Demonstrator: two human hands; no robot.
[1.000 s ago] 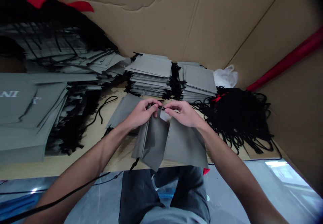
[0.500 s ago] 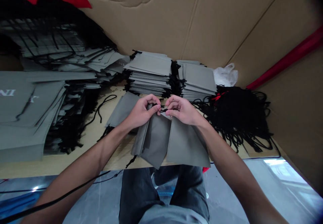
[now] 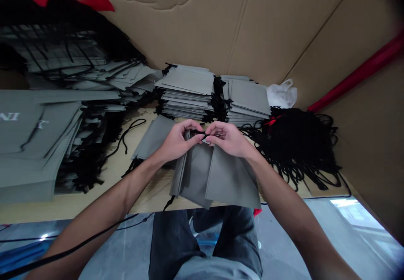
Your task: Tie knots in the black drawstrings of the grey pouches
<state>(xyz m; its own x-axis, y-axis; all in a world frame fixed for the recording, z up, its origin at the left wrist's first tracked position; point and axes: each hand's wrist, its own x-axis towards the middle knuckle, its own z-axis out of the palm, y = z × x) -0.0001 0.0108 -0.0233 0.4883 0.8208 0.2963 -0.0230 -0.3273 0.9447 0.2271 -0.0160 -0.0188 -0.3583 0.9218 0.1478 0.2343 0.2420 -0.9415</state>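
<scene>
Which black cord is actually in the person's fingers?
The black cord pinched between left hand and right hand, at the upper edge of the gray fabric pouches; the looped black cord and tangled black cord heap lie unheld.

Dim light, glare on floor (image 3: 355, 217) at right, edges stretched, soft

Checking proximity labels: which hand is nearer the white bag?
Right. The right hand is apart from the white bag, nearer the wearer and to the bag's left; the left hand is farther left, beyond the right one.
</scene>
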